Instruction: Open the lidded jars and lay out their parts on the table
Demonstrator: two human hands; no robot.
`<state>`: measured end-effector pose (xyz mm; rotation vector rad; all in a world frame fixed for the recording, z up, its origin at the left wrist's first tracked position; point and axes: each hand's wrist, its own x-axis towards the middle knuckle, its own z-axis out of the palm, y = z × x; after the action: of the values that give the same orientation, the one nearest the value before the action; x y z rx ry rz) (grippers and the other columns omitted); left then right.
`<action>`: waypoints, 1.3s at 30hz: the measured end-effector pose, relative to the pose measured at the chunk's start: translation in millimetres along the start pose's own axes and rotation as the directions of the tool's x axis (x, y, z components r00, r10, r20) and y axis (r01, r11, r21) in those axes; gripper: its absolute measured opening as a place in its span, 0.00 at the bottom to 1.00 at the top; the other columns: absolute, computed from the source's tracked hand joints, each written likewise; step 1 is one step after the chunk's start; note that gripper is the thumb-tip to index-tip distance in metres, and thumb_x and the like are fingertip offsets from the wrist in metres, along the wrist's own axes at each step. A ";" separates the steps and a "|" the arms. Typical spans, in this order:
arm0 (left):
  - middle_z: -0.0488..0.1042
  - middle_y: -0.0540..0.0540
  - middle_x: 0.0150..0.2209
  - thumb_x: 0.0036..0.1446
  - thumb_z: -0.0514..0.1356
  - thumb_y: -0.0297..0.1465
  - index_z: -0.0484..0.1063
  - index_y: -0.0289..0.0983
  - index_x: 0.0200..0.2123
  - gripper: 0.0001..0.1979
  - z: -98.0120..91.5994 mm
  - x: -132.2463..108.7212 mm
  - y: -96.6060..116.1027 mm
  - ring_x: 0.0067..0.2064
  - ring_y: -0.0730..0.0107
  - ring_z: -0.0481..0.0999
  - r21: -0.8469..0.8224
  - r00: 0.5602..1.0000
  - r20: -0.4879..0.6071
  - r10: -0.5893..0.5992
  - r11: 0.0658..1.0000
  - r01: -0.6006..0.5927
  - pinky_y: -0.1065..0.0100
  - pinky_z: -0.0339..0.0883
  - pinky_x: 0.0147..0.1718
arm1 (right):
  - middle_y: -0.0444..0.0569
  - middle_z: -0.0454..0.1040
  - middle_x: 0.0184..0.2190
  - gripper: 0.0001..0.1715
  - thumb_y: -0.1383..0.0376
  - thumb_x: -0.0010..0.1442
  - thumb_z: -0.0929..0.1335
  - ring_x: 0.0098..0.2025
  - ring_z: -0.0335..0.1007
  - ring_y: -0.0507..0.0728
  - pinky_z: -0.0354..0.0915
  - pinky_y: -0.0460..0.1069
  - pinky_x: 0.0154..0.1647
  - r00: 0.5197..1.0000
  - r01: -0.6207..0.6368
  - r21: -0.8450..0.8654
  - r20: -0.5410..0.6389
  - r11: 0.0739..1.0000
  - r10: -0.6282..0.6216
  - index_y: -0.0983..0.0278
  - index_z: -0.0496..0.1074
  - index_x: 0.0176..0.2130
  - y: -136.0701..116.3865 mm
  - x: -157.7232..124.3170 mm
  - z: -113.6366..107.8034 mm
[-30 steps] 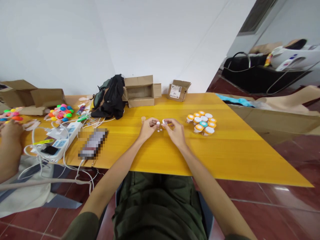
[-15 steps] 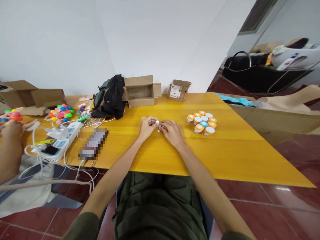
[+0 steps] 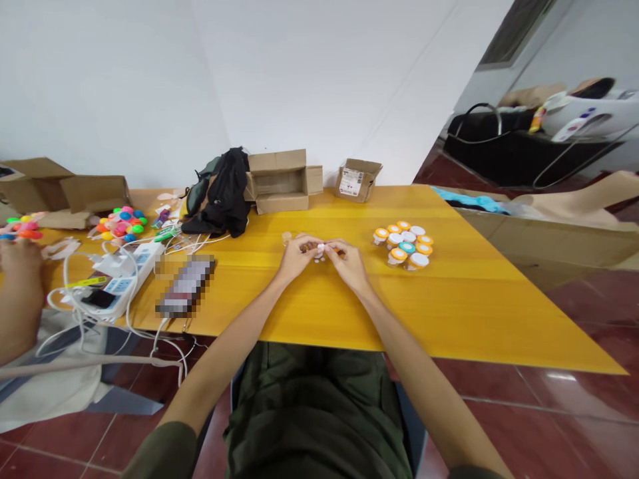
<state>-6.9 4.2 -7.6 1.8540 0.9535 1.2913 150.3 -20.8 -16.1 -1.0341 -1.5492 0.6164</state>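
My left hand [image 3: 295, 255] and my right hand [image 3: 349, 261] meet fingertip to fingertip over the yellow table [image 3: 449, 293]. Both pinch a small white object [image 3: 320, 249] between them, too small to name. A tiny white piece [image 3: 316, 260] lies on the table just below the fingers. A cluster of small jars with orange, white and teal lids [image 3: 405, 244] stands a hand's width to the right of my right hand.
Open cardboard boxes [image 3: 279, 179] and a small box [image 3: 356, 180] line the wall, beside a black bag [image 3: 222, 193]. A blurred phone [image 3: 186, 285], a power strip with white cables [image 3: 120, 283] and coloured balls [image 3: 121, 224] lie left. Another person's arm [image 3: 17, 293] rests at far left.
My two hands have drawn closer together; the fingertips now touch around the small white object, where a second ago they were slightly apart.
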 end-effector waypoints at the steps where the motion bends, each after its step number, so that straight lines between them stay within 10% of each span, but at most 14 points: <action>1: 0.78 0.48 0.32 0.55 0.67 0.35 0.81 0.39 0.35 0.07 -0.4 -0.6 0.4 0.32 0.70 0.75 0.050 0.999 0.001 0.039 0.998 -0.039 0.68 0.70 0.33 | 0.48 0.81 0.34 0.14 0.56 0.60 0.68 0.41 0.76 0.60 0.70 0.55 0.45 1.000 0.001 -0.001 -0.008 1.000 -0.001 0.58 0.78 0.27 0.6 -0.1 0.1; 8: 0.81 0.46 0.38 0.63 0.59 0.27 0.80 0.41 0.41 0.10 -1.4 -8.4 6.9 0.38 0.67 0.79 0.342 0.965 0.122 0.230 0.903 -0.259 0.64 0.73 0.40 | 0.48 0.80 0.33 0.11 0.62 0.59 0.67 0.40 0.75 0.59 0.69 0.56 0.46 0.999 0.020 -0.100 -0.043 0.995 -0.024 0.58 0.77 0.27 -0.2 -1.4 0.2; 17: 0.81 0.47 0.37 0.64 0.57 0.27 0.76 0.40 0.39 0.08 0.8 -13.8 9.8 0.40 0.67 0.80 0.588 0.967 0.177 0.182 0.768 -0.252 0.65 0.74 0.43 | 0.48 0.79 0.32 0.12 0.66 0.59 0.66 0.39 0.73 0.60 0.69 0.56 0.44 0.998 0.058 -0.227 -0.023 0.972 -0.065 0.58 0.76 0.26 -7.0 -3.5 0.0; 39: 0.79 0.50 0.34 0.61 0.56 0.25 0.72 0.40 0.36 0.06 -5.2 -8.6 20.3 0.35 0.69 0.78 0.361 0.984 0.173 -0.033 0.932 -0.032 0.68 0.72 0.39 | 0.49 0.78 0.32 0.11 0.67 0.59 0.65 0.39 0.72 0.60 0.68 0.59 0.47 0.991 0.122 -0.328 -0.010 0.937 -0.133 0.58 0.76 0.29 -3.0 -4.9 -1.4</action>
<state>-10.2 -12.7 7.1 2.2059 1.1540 0.9742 150.8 -26.6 -15.7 -1.1710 -1.7112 0.2544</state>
